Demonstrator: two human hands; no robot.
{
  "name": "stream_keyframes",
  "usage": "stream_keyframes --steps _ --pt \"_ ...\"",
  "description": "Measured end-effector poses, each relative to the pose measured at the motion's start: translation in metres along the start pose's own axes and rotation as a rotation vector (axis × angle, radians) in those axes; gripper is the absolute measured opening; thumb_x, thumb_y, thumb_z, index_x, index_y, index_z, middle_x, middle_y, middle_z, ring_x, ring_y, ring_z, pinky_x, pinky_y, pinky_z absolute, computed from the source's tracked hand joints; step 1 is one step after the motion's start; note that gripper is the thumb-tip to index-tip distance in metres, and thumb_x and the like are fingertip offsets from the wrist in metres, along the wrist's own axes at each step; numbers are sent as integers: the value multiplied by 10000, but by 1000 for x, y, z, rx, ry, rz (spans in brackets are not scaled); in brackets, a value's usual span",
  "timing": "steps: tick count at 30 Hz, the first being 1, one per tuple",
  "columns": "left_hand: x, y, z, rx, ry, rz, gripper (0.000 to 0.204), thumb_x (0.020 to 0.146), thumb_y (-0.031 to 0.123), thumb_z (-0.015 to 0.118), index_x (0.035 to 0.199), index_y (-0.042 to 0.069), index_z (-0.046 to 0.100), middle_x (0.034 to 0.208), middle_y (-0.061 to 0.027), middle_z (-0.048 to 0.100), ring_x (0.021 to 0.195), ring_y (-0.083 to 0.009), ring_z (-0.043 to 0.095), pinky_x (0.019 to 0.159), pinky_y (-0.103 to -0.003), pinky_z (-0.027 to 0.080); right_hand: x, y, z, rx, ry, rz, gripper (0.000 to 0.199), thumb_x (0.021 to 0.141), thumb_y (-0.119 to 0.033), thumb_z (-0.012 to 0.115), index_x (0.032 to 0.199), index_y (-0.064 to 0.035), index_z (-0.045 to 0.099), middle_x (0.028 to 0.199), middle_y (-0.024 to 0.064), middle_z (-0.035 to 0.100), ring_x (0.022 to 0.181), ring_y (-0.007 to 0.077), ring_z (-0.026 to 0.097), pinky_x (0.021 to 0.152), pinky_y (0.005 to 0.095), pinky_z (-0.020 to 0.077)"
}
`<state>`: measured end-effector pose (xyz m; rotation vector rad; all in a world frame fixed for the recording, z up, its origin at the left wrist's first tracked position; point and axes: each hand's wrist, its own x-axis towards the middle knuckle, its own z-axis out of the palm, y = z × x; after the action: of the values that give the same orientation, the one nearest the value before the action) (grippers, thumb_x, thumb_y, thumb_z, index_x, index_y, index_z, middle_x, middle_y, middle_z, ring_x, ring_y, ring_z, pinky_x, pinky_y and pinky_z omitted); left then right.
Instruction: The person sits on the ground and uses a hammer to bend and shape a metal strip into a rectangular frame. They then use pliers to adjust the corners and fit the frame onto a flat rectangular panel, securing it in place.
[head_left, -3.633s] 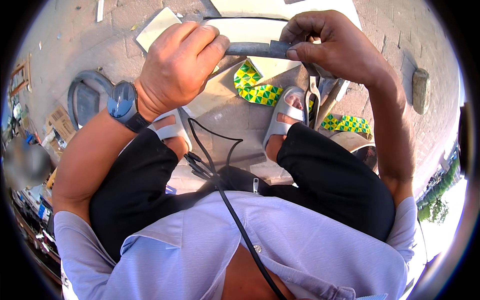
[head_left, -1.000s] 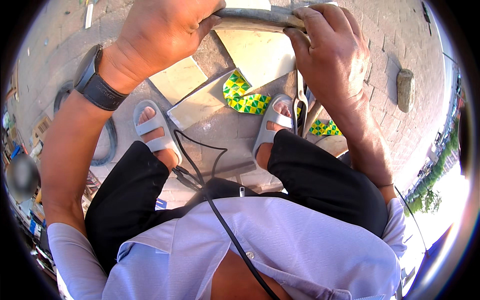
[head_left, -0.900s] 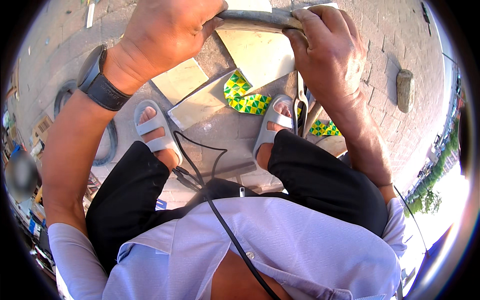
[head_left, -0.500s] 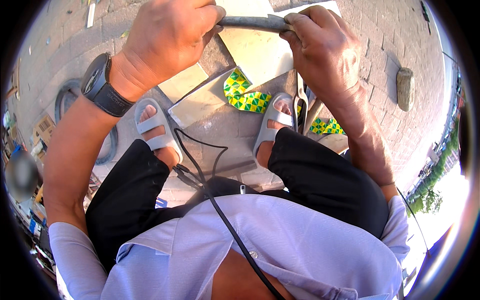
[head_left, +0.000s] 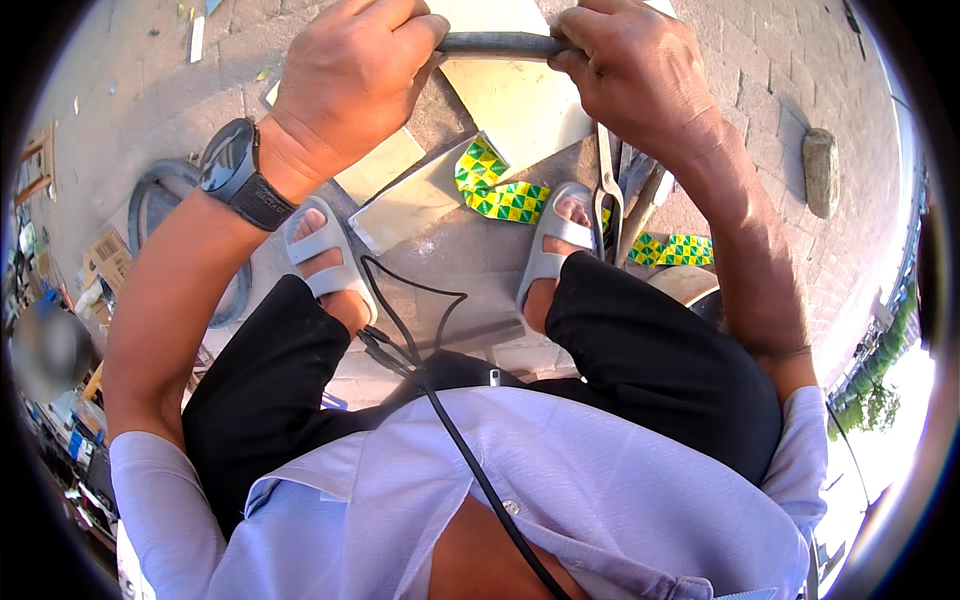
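A dark grey rubber tube (head_left: 500, 45) stretches level between my two hands at the top of the view. My left hand (head_left: 350, 85) pinches its left end between thumb and fingers, and a black watch is on that wrist. The right end is gripped by my right hand (head_left: 640, 75), thumb and fingers closed. Part of the tube inside each hand is hidden. Beneath it, pale flat boards (head_left: 520, 110) lie on the paving. A yellow-and-green patterned strip (head_left: 508, 201) curls over the boards, between my sandalled feet.
Scissors (head_left: 606, 182) lie by my right foot, beside some long pieces. A worn stone block (head_left: 821, 175) is on the paving at the right. Left of my feet is a dark rubber ring (head_left: 143, 200). A black cable (head_left: 440, 400) hangs down my front.
My right hand has shifted left along the tube, so the hands are a little closer together and less tube shows between them. The whole view has moved slightly.
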<state>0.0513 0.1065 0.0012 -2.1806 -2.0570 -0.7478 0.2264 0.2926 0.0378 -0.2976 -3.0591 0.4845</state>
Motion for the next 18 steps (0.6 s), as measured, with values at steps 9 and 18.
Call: stream_keyframes --steps 9,18 --pt "34 22 34 -250 279 15 139 806 85 758 889 11 675 823 -158 626 792 -369 632 700 -456 525 0 8 4 44 37 -50 110 808 -118 718 777 -19 682 802 174 662 769 389 678 680 487 531" --pt "36 13 36 -230 58 -45 151 834 108 742 939 13 692 856 -175 663 813 -383 649 710 -450 536 11 14 8 25 -2 -55 116 803 -103 682 747 -2 694 823 202 680 786 420 683 690 501 538"
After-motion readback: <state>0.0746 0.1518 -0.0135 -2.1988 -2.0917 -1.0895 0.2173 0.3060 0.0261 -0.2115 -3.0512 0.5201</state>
